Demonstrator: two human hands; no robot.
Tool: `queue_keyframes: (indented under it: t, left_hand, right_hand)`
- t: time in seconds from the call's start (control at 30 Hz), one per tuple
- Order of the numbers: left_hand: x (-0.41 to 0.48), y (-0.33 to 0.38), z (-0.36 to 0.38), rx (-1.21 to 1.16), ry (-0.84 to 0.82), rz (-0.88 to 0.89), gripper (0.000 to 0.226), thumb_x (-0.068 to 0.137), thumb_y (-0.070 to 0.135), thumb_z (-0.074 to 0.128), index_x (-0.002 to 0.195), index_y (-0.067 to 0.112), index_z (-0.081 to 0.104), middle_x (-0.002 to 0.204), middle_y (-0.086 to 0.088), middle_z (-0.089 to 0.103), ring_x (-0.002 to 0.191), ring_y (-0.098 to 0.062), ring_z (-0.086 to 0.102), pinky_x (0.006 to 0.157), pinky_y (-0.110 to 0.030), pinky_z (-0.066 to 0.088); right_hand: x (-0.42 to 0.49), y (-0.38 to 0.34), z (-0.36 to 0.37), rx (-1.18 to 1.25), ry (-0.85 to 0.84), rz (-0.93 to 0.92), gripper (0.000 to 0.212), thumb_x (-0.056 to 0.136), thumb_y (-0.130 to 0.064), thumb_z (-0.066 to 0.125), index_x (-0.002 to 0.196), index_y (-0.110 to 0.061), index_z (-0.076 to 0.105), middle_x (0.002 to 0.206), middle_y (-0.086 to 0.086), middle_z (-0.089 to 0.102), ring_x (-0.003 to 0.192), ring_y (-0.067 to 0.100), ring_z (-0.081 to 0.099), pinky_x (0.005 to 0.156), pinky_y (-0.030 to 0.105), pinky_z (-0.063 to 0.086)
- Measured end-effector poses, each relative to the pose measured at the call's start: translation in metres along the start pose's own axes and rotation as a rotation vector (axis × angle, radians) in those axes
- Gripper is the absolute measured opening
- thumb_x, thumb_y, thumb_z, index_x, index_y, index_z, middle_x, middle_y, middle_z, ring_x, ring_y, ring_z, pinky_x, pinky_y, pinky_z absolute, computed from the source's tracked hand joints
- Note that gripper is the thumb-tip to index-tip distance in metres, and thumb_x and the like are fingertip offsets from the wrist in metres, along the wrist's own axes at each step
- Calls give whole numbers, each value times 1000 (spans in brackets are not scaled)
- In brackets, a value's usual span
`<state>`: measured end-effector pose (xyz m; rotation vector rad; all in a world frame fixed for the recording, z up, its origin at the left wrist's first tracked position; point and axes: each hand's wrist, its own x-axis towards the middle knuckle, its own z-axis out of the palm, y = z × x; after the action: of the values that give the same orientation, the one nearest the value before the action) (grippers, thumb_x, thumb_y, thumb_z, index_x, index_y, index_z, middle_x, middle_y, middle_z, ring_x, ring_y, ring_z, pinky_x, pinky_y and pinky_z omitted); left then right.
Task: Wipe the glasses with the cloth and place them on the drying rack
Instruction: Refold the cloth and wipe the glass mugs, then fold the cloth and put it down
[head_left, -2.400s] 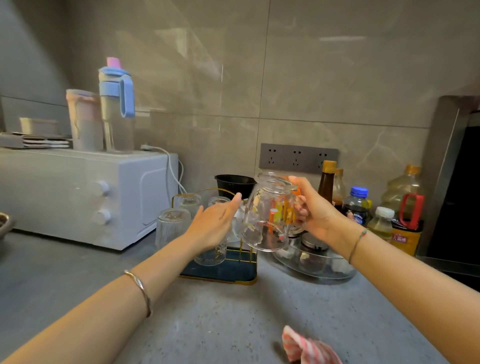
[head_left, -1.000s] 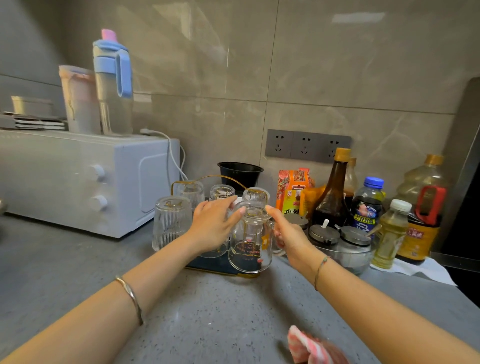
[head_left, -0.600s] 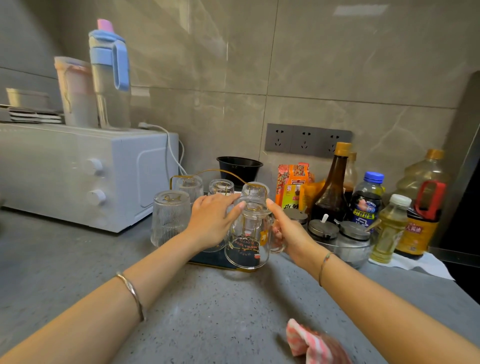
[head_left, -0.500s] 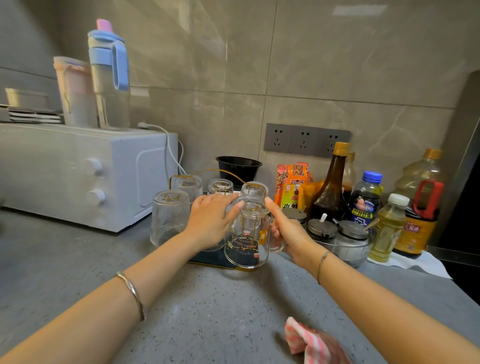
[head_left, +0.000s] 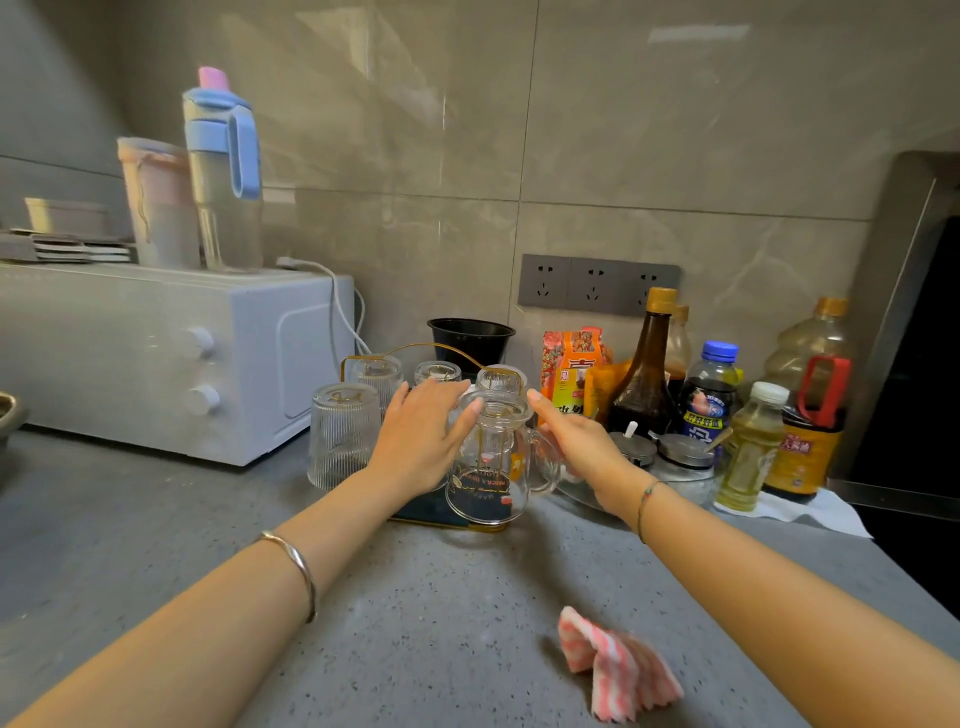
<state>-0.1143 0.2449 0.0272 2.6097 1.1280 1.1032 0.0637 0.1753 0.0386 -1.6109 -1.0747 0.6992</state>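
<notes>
Glass mug (head_left: 491, 467) upside down at the front right corner of the drying rack (head_left: 421, 512).
Inverted print on it, and labels on the bottles (head_left: 644, 384), too blurred to read. Rack tray mostly hidden. Left hand (head_left: 415, 441) straight-fingered against the mug's side; right hand (head_left: 576, 441) relaxed beside the handle. Striped cloth (head_left: 618, 670) apart on the worktop (head_left: 441, 623).

white oven (head_left: 156, 358) left on counter (head_left: 441, 597) | blue-lidded bottle (head_left: 223, 176) atop | black bowl (head_left: 470, 338) by wall | sauce bottles (head_left: 644, 374) right

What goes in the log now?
mug upside down on rack | left hand touches mug | right hand beside mug | cloth on counter
</notes>
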Motion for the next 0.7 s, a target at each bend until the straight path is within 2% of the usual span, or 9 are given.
queue_keyframes:
  t: [0.07, 0.13, 0.17, 0.27, 0.37, 0.47, 0.53, 0.6, 0.7]
  left_hand:
    - [-3, 5, 0, -16, 49, 15, 50, 101, 43, 33, 143, 17, 44, 146, -2, 46, 144, -21, 29, 120, -41, 10]
    - [-10, 15, -2, -41, 106, 60, 52, 100, 48, 35, 142, 17, 45, 148, -2, 45, 143, -20, 29, 119, -40, 14]
    - [-16, 22, -2, -53, 131, 97, 55, 99, 52, 34, 140, 18, 47, 146, -1, 46, 141, -19, 31, 118, -39, 18]
    - [-35, 42, -1, -116, 123, 210, 56, 93, 54, 31, 128, 19, 57, 133, 1, 56, 129, -14, 44, 109, -36, 33]
    - [-61, 57, 13, -163, -96, 195, 42, 97, 50, 40, 118, 21, 63, 118, 4, 62, 113, -12, 51, 97, -34, 42]
    - [-87, 69, 33, -334, -419, 3, 35, 100, 39, 44, 120, 17, 63, 119, 2, 63, 107, -12, 54, 93, -29, 43]
    - [-103, 73, 48, -386, -521, -62, 32, 101, 33, 45, 119, 13, 64, 116, 0, 66, 99, -11, 57, 88, -21, 43]
    - [-117, 78, 54, -404, -540, -93, 24, 101, 30, 46, 105, 17, 66, 103, 0, 68, 91, -10, 59, 80, -13, 42]
    - [-129, 86, 54, -445, -473, -174, 23, 101, 32, 46, 88, 21, 61, 92, -2, 72, 84, -16, 64, 80, -23, 45]
  right_hand:
    - [-7, -4, -4, -4, 17, -40, 70, 90, -56, 53, 128, 2, 55, 131, 21, 56, 116, 34, 55, 96, 39, 42]
    - [-17, -5, -9, -7, 55, -100, 51, 89, -53, 57, 118, -11, 55, 123, 6, 57, 105, 19, 52, 86, 31, 40]
    - [-22, -3, -13, -26, 79, -128, 44, 88, -52, 59, 114, -16, 55, 119, 0, 55, 105, 16, 50, 85, 29, 39]
    - [-44, 8, -27, -84, 84, -211, 34, 87, -42, 65, 107, -16, 62, 108, -3, 61, 100, 13, 56, 79, 21, 43]
    - [-75, 31, -44, -137, -16, -200, 17, 90, -30, 66, 93, -14, 67, 89, -2, 65, 79, 7, 57, 62, 8, 43]
    - [-100, 63, -55, -280, -112, -122, 10, 91, -23, 65, 87, -14, 67, 79, -4, 64, 73, 6, 55, 57, 5, 40]
    - [-114, 82, -60, -323, -132, -60, 12, 91, -24, 65, 84, -13, 67, 77, -4, 63, 71, 5, 53, 58, 7, 39]
    - [-124, 97, -64, -378, -120, 10, 25, 91, -32, 64, 84, -9, 68, 75, 0, 61, 69, 8, 51, 59, 14, 38]
    - [-137, 107, -68, -510, -120, 85, 51, 87, -53, 61, 81, -3, 69, 73, 5, 59, 66, 11, 47, 62, 25, 38]
